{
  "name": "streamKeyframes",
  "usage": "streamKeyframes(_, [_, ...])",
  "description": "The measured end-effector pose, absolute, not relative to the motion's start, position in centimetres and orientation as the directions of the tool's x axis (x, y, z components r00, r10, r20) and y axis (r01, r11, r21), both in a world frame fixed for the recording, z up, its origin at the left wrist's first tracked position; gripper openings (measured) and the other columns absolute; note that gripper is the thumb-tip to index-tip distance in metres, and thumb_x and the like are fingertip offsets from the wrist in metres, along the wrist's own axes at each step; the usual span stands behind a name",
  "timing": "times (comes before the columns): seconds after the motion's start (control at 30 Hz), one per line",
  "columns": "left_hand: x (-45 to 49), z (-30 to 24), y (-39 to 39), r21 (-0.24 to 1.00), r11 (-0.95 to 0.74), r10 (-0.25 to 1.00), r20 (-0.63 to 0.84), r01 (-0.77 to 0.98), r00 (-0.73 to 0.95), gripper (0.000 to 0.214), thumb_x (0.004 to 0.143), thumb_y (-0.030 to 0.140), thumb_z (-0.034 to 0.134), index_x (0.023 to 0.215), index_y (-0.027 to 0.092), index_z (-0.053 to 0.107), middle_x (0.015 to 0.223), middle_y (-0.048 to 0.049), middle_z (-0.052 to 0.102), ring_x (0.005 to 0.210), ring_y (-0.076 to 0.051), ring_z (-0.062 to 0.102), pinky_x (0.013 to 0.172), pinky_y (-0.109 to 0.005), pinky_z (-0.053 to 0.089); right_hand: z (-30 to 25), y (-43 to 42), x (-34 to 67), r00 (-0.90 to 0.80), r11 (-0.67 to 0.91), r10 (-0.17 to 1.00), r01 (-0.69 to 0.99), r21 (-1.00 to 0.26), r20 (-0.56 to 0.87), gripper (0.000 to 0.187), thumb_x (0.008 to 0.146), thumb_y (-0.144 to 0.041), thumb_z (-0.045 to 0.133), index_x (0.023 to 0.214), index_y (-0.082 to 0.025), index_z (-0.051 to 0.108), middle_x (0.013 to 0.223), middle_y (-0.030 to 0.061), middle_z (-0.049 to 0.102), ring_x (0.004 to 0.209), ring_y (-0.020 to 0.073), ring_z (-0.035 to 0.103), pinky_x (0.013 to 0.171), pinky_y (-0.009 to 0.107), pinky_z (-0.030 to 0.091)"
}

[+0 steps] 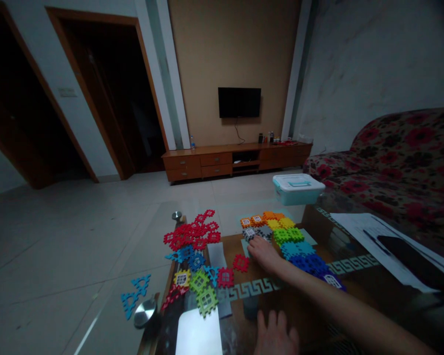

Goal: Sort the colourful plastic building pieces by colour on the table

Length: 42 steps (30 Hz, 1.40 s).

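My right hand point(263, 252) reaches forward over the glass table point(318, 305), fingers curled down onto a grey-and-white interlocking tile point(257, 232) at the near edge of a colourful joined mat of tiles point(292, 241). Whether it grips the tile is unclear. My left hand point(276, 334) lies flat on the table near the bottom edge, fingers spread, holding nothing. A pile of red tiles point(192, 234) lies to the left. Loose blue, yellow, green and red tiles point(200, 281) are scattered nearer to me.
A teal-lidded plastic box point(298, 188) stands at the table's far end. Papers with a dark flat object point(395, 246) lie on the right. Two blue triangular tiles point(135, 293) sit at the left. A floral sofa point(403, 158) stands to the right, a TV cabinet point(237, 160) beyond.
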<state>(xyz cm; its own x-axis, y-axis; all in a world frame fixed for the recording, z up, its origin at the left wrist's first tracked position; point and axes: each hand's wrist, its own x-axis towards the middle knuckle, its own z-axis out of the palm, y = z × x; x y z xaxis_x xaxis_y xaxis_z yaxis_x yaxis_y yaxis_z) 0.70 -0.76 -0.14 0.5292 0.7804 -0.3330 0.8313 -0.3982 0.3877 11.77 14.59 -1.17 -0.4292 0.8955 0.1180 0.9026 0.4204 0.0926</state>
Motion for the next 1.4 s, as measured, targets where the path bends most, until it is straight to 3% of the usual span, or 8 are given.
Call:
streamKeyframes(0.27, [0.9, -1.3, -1.0, 0.364, -0.412, 0.811, -0.271, 0.836, 0.518, 0.036, 0.091, 0.018, 0.043, 0.118, 0.018, 0.067, 0.125, -0.0153, 0.063, 0.114, -0.030, 0.052, 0.098, -0.054, 0.039, -0.5, 13.8, 12.3, -0.391, 0.407, 0.899, 0.912, -0.049, 0.199, 0.021, 0.092, -0.013, 0.048, 0.101, -0.018, 0.066, 0.107, 0.0112, 0.065, 0.104, 0.0240, 0.054, 0.091, 0.035, 0.040])
streamKeyframes(0.37, [0.9, -1.3, -0.9, 0.381, -0.420, 0.791, -0.291, 0.824, 0.538, 0.033, 0.091, 0.016, 0.043, 0.108, 0.019, 0.071, 0.127, -0.0134, 0.063, 0.116, -0.029, 0.053, 0.102, -0.054, 0.038, -0.1, 14.1, 13.8, -0.212, 0.251, 0.950, 0.955, -0.157, 0.231, 0.034, 0.091, -0.009, 0.043, 0.116, -0.017, 0.063, 0.111, 0.0122, 0.066, 0.106, 0.0246, 0.056, 0.093, 0.035, 0.039])
streamKeyframes(0.43, [0.8, -0.8, -0.8, 0.404, -0.389, 0.785, -0.325, 0.828, 0.528, 0.036, 0.092, 0.016, 0.041, 0.115, 0.018, 0.068, 0.132, -0.0128, 0.060, 0.121, -0.029, 0.051, 0.107, -0.055, 0.034, -0.1, 14.4, 15.1, -0.067, 0.112, 0.976, 0.970, -0.217, 0.206, 0.040, 0.089, -0.006, 0.040, 0.121, -0.014, 0.061, 0.115, 0.0144, 0.067, 0.107, 0.0254, 0.058, 0.094, 0.034, 0.039])
streamKeyframes(0.57, [0.9, 0.5, -0.9, 0.434, -0.319, 0.779, -0.386, 0.842, 0.495, 0.042, 0.094, 0.019, 0.037, 0.130, 0.014, 0.059, 0.137, -0.0130, 0.057, 0.127, -0.029, 0.047, 0.113, -0.055, 0.026, -0.6, 14.9, 16.8, 0.051, -0.019, 0.991, 0.968, -0.248, 0.122, 0.040, 0.089, -0.004, 0.035, 0.117, -0.013, 0.063, 0.112, 0.0162, 0.069, 0.103, 0.0262, 0.063, 0.089, 0.032, 0.041])
streamKeyframes(0.67, [1.1, 0.9, -1.0, 0.429, -0.284, 0.781, -0.415, 0.858, 0.466, 0.042, 0.093, 0.020, 0.039, 0.130, 0.015, 0.059, 0.134, -0.0139, 0.059, 0.127, -0.030, 0.047, 0.111, -0.056, 0.029, -1.3, 15.3, 16.8, 0.080, -0.060, 0.994, 0.970, -0.237, 0.077, 0.037, 0.088, -0.005, 0.035, 0.108, -0.016, 0.064, 0.104, 0.0130, 0.072, 0.096, 0.0246, 0.065, 0.083, 0.030, 0.043])
streamKeyframes(0.93, [1.1, -0.4, -1.1, 0.364, -0.387, 0.776, -0.367, 0.847, 0.513, 0.039, 0.092, 0.020, 0.040, 0.121, 0.020, 0.066, 0.132, -0.0135, 0.060, 0.121, -0.030, 0.049, 0.105, -0.055, 0.035, -2.6, 16.4, 16.4, 0.037, 0.007, 0.993, 0.934, -0.357, 0.115, 0.040, 0.087, -0.006, 0.036, 0.117, -0.013, 0.062, 0.112, 0.0128, 0.071, 0.103, 0.0244, 0.064, 0.088, 0.030, 0.043])
streamKeyframes(1.2, [1.1, -1.1, -1.3, 0.378, -0.406, 0.785, -0.322, 0.832, 0.529, 0.036, 0.092, 0.018, 0.041, 0.115, 0.019, 0.069, 0.126, -0.0136, 0.062, 0.117, -0.029, 0.050, 0.104, -0.054, 0.035, -2.0, 16.2, 16.2, 0.056, -0.014, 0.992, 0.942, -0.334, 0.117, 0.040, 0.089, -0.005, 0.037, 0.118, -0.013, 0.063, 0.110, 0.0128, 0.069, 0.103, 0.0234, 0.062, 0.089, 0.030, 0.042])
streamKeyframes(1.4, [1.1, -0.3, -1.3, 0.410, -0.320, 0.798, -0.369, 0.854, 0.476, 0.040, 0.092, 0.020, 0.043, 0.128, 0.017, 0.061, 0.129, -0.0153, 0.061, 0.121, -0.030, 0.049, 0.107, -0.055, 0.033, -0.9, 14.4, 14.8, -0.318, 0.357, 0.921, 0.920, -0.161, 0.225, 0.020, 0.091, -0.020, 0.051, 0.097, -0.020, 0.070, 0.107, 0.0095, 0.064, 0.106, 0.0250, 0.052, 0.090, 0.036, 0.041])
